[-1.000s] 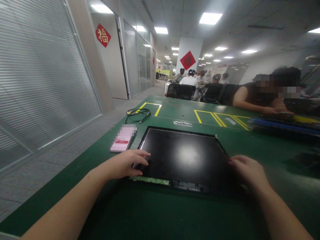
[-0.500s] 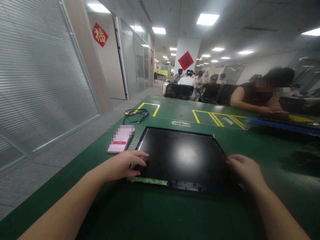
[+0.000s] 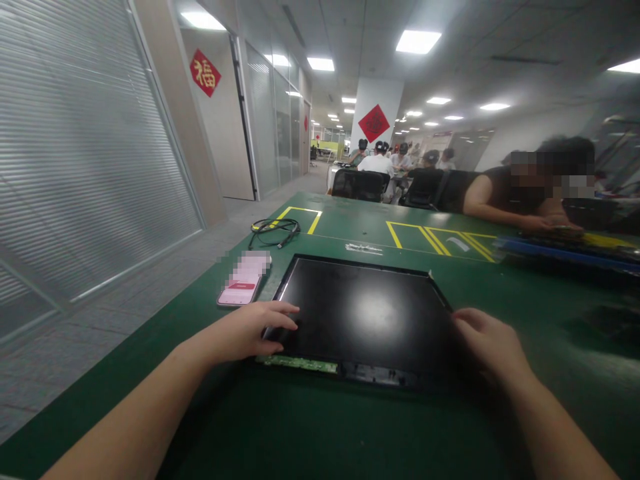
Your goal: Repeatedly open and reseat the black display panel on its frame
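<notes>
A black LCD screen panel [image 3: 345,300] lies flat on the green table, a bright reflection on its surface. Along its near edge runs a strip of green circuit board [image 3: 300,364]. My left hand [image 3: 257,330] rests at the panel's left edge, its fingers apart and stretched over the screen surface. On the opposite side, my right hand [image 3: 493,340] is closed on the right edge, the thumb on top and the other fingers partly hidden in shadow below.
A phone [image 3: 243,280] with a lit screen lies left of the panel. Behind it sits a coiled black cable [image 3: 275,232]. Yellow tape marks [image 3: 410,233] cross the table's far part. At the right, another person [image 3: 530,193] works beside a blue-edged tray [image 3: 565,252].
The camera view has shifted very slightly. Both hands stay at the panel's sides, and the panel has not visibly moved on the table.
</notes>
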`<move>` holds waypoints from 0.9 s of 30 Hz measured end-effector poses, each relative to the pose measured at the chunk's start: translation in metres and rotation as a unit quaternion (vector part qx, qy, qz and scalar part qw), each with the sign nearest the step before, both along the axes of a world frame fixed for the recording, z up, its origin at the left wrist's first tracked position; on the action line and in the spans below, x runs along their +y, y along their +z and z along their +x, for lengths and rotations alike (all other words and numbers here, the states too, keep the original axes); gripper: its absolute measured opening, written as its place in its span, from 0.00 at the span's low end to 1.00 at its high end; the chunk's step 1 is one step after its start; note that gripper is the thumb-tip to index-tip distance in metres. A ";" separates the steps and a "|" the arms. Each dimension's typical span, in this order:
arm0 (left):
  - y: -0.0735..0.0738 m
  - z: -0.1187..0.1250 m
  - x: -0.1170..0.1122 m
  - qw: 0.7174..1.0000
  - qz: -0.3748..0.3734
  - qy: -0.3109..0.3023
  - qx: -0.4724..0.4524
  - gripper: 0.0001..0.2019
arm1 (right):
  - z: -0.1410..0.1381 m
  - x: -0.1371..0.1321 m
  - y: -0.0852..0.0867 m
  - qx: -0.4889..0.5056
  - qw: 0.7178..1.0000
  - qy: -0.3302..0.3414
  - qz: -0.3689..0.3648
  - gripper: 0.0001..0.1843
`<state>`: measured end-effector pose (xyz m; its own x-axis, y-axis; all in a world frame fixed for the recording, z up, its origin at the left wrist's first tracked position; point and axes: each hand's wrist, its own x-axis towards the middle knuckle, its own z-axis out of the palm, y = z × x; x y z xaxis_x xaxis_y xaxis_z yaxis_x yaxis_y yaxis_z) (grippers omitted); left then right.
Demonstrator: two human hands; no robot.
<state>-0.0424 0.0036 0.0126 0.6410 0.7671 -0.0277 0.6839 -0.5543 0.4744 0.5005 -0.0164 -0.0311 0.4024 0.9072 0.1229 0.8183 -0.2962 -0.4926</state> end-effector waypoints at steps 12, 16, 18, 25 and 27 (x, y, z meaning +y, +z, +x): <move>-0.002 0.002 -0.001 1.000 0.016 0.007 0.009 0.23 | -0.009 0.004 -0.015 -0.019 0.986 0.163 -0.033 0.25; -0.001 0.003 -0.002 1.000 0.014 0.004 0.021 0.23 | -0.008 0.005 -0.014 -0.021 0.986 0.164 -0.032 0.23; -0.001 0.003 -0.001 1.000 0.016 -0.001 0.021 0.22 | -0.008 0.005 -0.014 -0.020 0.985 0.166 -0.029 0.23; -0.004 0.002 -0.001 1.000 0.021 -0.010 0.009 0.20 | -0.007 0.006 -0.015 -0.009 0.985 0.167 -0.032 0.25; -0.004 0.001 -0.001 1.000 0.020 -0.006 0.009 0.20 | -0.007 0.006 -0.016 -0.001 0.986 0.161 -0.029 0.25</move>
